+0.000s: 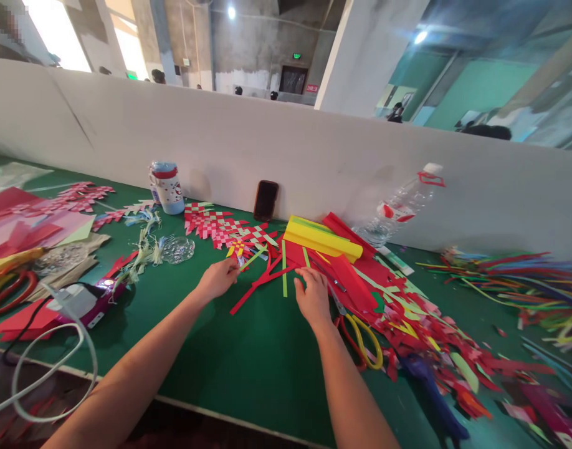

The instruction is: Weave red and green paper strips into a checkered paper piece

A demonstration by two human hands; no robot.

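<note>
My left hand (218,278) is closed in a pinch on a thin green paper strip (253,257) that points up and right toward a small woven red, yellow and green piece (239,248). My right hand (313,294) lies fingers-down on loose red paper strips (262,280) and a green strip (285,274) on the green table (248,362); its fingers are curled on the strips. Woven red-and-white paper mats (215,226) lie just beyond the hands.
A yellow and red paper stack (321,240), yellow-handled scissors (363,340), a blue glue gun (430,386) and paper scraps sit to the right. A small bottle (167,186), a phone (266,199) and a tilted plastic bottle (398,209) stand by the white wall. A cabled device (87,299) lies left.
</note>
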